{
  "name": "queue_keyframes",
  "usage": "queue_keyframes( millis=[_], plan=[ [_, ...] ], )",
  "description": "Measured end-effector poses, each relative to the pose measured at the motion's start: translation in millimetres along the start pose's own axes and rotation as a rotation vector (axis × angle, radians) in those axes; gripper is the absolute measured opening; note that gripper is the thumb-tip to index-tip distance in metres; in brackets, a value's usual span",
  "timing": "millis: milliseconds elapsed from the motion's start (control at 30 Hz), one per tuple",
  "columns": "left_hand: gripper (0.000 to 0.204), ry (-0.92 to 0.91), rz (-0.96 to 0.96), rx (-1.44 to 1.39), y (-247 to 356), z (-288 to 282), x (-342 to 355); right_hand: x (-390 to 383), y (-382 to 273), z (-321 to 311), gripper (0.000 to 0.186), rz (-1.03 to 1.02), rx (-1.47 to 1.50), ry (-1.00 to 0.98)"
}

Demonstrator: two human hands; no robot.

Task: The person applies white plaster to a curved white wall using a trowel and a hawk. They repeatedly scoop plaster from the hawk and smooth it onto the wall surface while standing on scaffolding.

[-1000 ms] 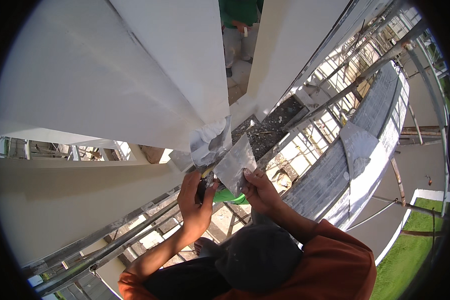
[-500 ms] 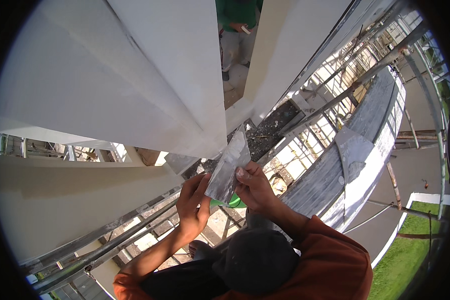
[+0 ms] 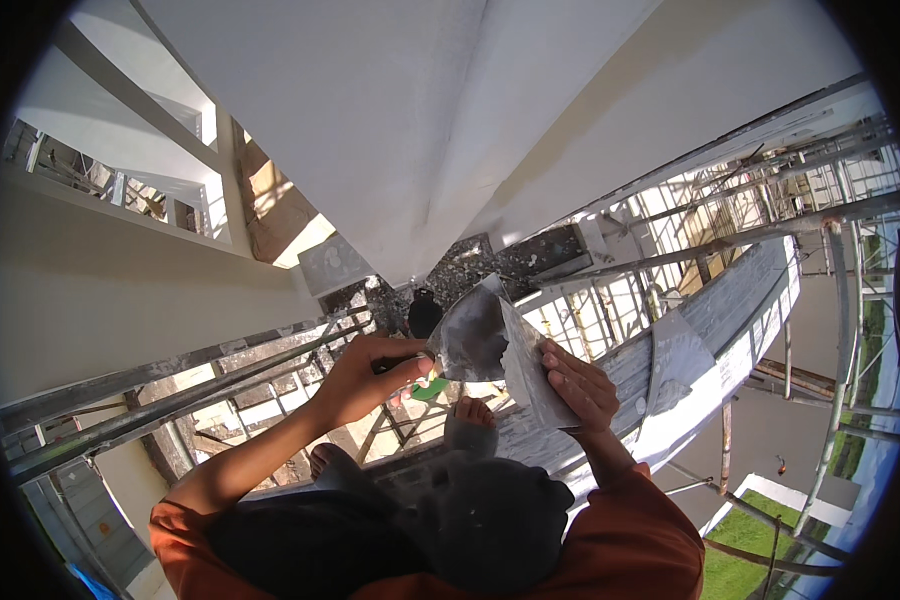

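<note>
A dusty grey sheet of sandpaper [image 3: 475, 335] is held between my hands, folded open so that two panels meet at a crease. Its left panel is dark in the middle with whitish dust around it. My left hand [image 3: 375, 375] is closed, pinching the left edge between thumb and fingers. On the other side, my right hand [image 3: 582, 388] grips the right panel with its fingers over the face; its thumb is hidden behind the sheet. Just beyond the sandpaper rises the pale corner of a wall [image 3: 430, 230].
Metal scaffold pipes [image 3: 170, 390] run along the left, and more [image 3: 710, 245] cross the right. A curved, whitish, streaked ledge [image 3: 730, 310] lies to my right, with a grey sheet [image 3: 680, 365] on it. Below are a dark speckled board [image 3: 540, 255], a black object [image 3: 425, 312] and something green [image 3: 430, 388].
The sandpaper, a narrow flat strip before, is now spread into two panels, and my hands have moved apart. My view has turned; the person in green has gone out of sight.
</note>
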State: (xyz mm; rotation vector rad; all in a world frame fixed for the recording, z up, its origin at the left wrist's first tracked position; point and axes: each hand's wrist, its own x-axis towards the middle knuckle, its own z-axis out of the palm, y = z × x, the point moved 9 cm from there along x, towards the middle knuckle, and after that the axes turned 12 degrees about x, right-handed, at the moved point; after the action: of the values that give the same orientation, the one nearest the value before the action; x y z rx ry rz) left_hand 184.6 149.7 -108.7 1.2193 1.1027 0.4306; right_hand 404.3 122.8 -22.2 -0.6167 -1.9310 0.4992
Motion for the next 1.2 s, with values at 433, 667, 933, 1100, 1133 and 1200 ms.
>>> queue_keyframes(
  millis=[433,667,933,1100,1133,1200],
  plan=[
    [0.02,0.014,0.119,0.136,-10,-11,-1,-21,47,26,0.023,-0.13,-0.36,-0.302],
    [0.032,0.081,0.072,-0.131,-18,-6,-5,-108,125,-2,0.023,0.799,-0.068,0.183],
    [0.047,0.02,0.116,0.076,-32,-7,12,-252,165,-17,0.019,1.248,0.962,1.308],
    [0.048,0.047,0.071,0.09,-42,-13,11,-305,126,-129,0.016,1.296,0.443,1.019],
    [0.048,0.043,0.065,0.098,-45,-14,11,-316,109,-161,0.016,1.46,0.006,0.753],
    [0.049,0.035,0.058,0.115,-51,-15,12,-325,83,-202,0.014,1.299,-0.502,0.425]
  ],
)
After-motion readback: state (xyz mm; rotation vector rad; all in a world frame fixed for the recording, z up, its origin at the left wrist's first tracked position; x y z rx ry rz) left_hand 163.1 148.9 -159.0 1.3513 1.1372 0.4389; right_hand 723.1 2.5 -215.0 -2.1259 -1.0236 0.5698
